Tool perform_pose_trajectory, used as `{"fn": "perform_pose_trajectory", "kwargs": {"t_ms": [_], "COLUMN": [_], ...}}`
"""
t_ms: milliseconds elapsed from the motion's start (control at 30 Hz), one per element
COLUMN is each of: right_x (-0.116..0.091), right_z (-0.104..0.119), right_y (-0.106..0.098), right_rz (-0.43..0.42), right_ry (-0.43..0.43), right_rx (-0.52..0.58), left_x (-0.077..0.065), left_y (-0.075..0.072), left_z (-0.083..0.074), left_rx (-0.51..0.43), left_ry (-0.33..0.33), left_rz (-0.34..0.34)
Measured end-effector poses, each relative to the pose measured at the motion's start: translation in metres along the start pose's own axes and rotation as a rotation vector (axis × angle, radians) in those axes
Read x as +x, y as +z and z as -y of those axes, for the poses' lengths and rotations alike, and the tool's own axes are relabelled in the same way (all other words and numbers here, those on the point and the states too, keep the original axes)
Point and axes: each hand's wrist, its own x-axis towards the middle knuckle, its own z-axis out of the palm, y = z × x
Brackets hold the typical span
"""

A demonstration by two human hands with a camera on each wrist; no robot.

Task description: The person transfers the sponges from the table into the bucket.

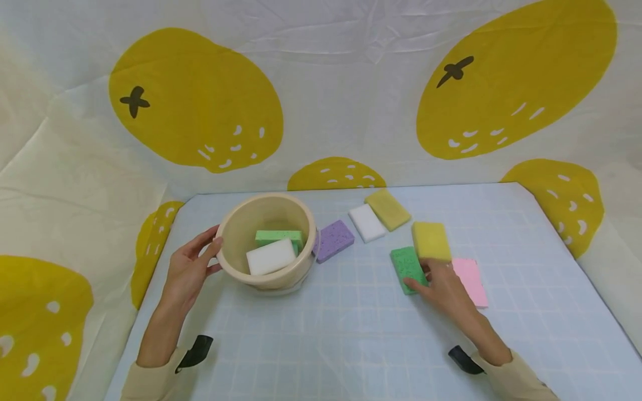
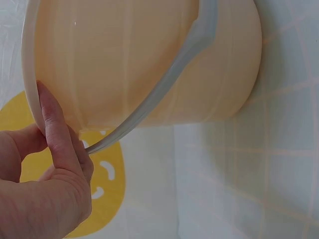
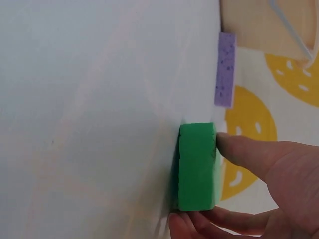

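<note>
My left hand pinches the rim of a cream bucket, thumb on the lip and fingers against the outer wall; the bucket's pale handle hangs down its side. A white sponge and a green sponge lie inside the bucket. To the right, my right hand holds a darker green sponge low at the table, its thumb on the top edge and its fingers along the opposite side in the right wrist view. A yellow sponge and a pink sponge sit close beside that hand.
A purple sponge lies against the bucket's right side. Farther back are a white sponge and a mustard-yellow sponge, edge to edge. The table has a pale checked cover, and a fruit-print cloth hangs behind it.
</note>
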Motion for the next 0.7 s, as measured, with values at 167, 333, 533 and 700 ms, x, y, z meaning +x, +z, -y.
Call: {"fn": "perform_pose_trajectory", "kwargs": {"t_ms": [167,333,533,700], "right_x": [0.003,0.005,0.012,0.018], "right_z": [0.002,0.004,0.001,-0.002], "right_y": [-0.001,-0.009,-0.018,-0.025], "right_rz": [0.040,0.078,0.155,0.228], "right_ry": [0.035,-0.022,-0.001,0.044], "right_rx": [0.047,0.129,0.217,0.309], "left_x": [-0.001,0.000,0.000,-0.001], "left_y": [0.000,0.001,0.001,0.001], "left_z": [0.000,0.000,-0.001,-0.001], "left_rx": [0.034,0.044,0.046,0.037], "left_ry": [-0.008,-0.006,-0.006,-0.008], "left_rz": [-0.008,-0.008,-0.009,-0.011]}}
